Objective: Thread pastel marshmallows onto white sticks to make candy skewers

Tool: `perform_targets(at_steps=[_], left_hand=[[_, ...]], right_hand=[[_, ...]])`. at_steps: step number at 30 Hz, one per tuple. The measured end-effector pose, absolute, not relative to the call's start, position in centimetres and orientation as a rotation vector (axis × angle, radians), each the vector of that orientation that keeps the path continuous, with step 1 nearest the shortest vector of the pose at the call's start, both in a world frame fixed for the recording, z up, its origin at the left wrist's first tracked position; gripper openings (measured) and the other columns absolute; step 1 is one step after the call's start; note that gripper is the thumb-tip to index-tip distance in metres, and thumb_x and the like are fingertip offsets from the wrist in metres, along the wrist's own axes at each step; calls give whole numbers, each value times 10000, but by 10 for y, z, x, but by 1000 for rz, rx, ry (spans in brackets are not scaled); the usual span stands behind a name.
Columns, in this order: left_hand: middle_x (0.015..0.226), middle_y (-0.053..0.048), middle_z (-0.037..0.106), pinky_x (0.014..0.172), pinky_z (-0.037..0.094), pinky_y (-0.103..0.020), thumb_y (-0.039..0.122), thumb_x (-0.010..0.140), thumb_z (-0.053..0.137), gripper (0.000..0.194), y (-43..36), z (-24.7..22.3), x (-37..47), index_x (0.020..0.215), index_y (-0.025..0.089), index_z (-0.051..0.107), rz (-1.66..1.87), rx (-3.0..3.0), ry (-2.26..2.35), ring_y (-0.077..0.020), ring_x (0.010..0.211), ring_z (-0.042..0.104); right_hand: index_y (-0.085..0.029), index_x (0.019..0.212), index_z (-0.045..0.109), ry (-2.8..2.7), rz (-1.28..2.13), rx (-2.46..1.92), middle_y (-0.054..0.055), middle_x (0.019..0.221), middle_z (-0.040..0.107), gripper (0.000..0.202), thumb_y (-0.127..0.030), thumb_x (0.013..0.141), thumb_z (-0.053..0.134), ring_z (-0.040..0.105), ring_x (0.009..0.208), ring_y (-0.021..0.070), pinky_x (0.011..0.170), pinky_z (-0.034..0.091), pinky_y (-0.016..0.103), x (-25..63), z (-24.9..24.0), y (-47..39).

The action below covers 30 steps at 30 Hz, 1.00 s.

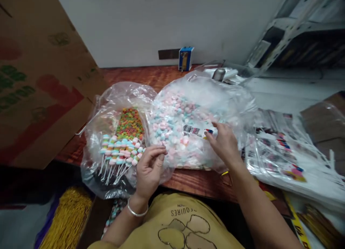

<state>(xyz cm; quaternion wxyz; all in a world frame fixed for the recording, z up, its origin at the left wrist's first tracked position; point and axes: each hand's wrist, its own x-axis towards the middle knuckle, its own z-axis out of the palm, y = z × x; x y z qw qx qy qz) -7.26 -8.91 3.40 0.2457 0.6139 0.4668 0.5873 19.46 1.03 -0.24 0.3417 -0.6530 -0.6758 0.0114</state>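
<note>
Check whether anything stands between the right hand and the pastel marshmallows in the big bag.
Yes: a printed wrapper lies over some of the pastel marshmallows, beside the fingertips of the right hand. Whether film of the big bag also covers them there, I cannot tell.

From here I see a reddish-brown, wood-grained table (188, 184). A small blue box (185, 58) stands at its back edge. Along the front edge, a clear bag of pastel sweets (175, 123) fills the middle; beside it, towards the left end, another clear bag (91, 173) holding skewered sweets (122, 150) and colourful rings (130, 123) overhangs the front.
</note>
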Motion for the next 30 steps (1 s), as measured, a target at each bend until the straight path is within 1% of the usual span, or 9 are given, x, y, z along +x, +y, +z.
perform_targets(at_steps=[3,6,9,12,15,19,21,24,30], left_hand=[[1032,-67,714,880,555,-322,182,941,610,129,-77,23,-54,992,222,721,1478,1663,1161,-181,996,684],[1023,-61,715,870,550,-320,200,939,619,131,-69,13,-42,1014,227,722,1400,1620,1140,-173,935,696],[993,-50,704,841,543,-305,248,947,617,134,-65,8,-35,1019,233,729,1315,1530,1156,-158,877,694],[956,-46,697,807,538,-292,320,937,633,153,-63,8,-24,986,224,742,1169,1396,1144,-157,853,685],[931,-62,723,815,536,-307,378,897,682,207,-60,9,-4,973,203,763,938,1193,1040,-169,841,685],[1147,-114,729,874,521,-342,360,741,850,477,-57,5,29,1174,206,723,744,761,740,-205,943,706],[1294,-138,672,934,505,-373,357,665,908,674,-57,6,42,1281,230,664,754,593,566,-251,1090,679],[1348,-118,640,990,475,-380,364,614,940,793,-58,11,53,1334,276,620,905,513,462,-268,1223,609],[930,-42,743,800,488,-279,385,654,905,411,-59,17,49,982,186,756,1184,385,799,-149,845,673]], right_hand=[[-145,1128,645,-1766,86,-1763,144,984,716,347,-292,816,614,632,924,308,815,466,409,203,-17,24],[-189,875,663,-1776,127,-1749,102,846,715,159,-296,893,546,627,805,256,733,425,350,199,-22,23],[-199,813,688,-1801,58,-1721,89,799,735,265,-290,966,491,647,779,242,759,410,361,198,-20,19],[-196,1060,733,-1774,-138,-1661,145,1135,757,268,-255,991,481,680,1002,278,918,408,434,201,-12,15],[-206,1229,698,-1718,-229,-1558,182,1412,622,308,-279,1002,503,626,1199,302,1017,390,491,203,2,7],[-233,1128,734,-1571,63,-1382,90,1063,775,257,-327,1007,527,704,966,235,896,492,398,197,24,-18],[-224,1051,741,-1432,317,-1389,40,890,764,229,-359,989,567,693,800,197,757,518,329,194,30,-34],[-207,993,738,-1322,561,-1417,14,832,728,205,-366,954,615,657,735,172,668,502,279,193,34,-55],[-207,935,728,-1415,750,-1346,5,812,664,150,-332,925,646,598,765,159,676,471,258,193,23,-75]])
